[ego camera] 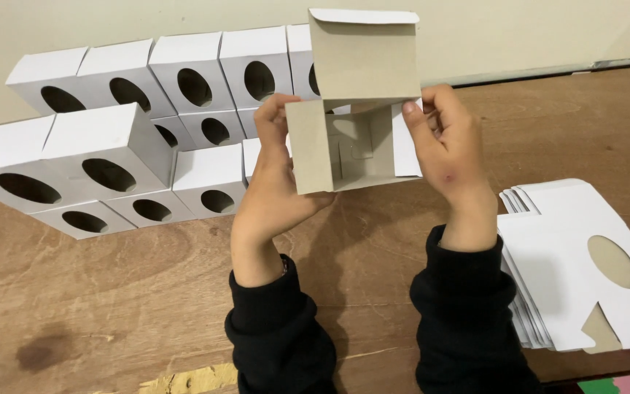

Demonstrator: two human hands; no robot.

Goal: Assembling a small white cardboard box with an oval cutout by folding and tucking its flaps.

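I hold a half-formed cardboard box (pixel 355 131) up above the wooden table (pixel 111 292), its open end facing me and its grey inside showing. The top lid flap stands straight up. My left hand (pixel 275 186) grips the box's left side, thumb on the left flap. My right hand (pixel 442 142) holds the right side, fingers at the upper right corner by the white side flap. Both arms wear black sleeves.
Several finished white boxes (pixel 111 157) with oval cut-outs are stacked in rows at the left and back against the wall. A pile of flat unfolded box blanks (pixel 577 255) lies at the right. A coloured object (pixel 625 383) shows at the bottom right corner.
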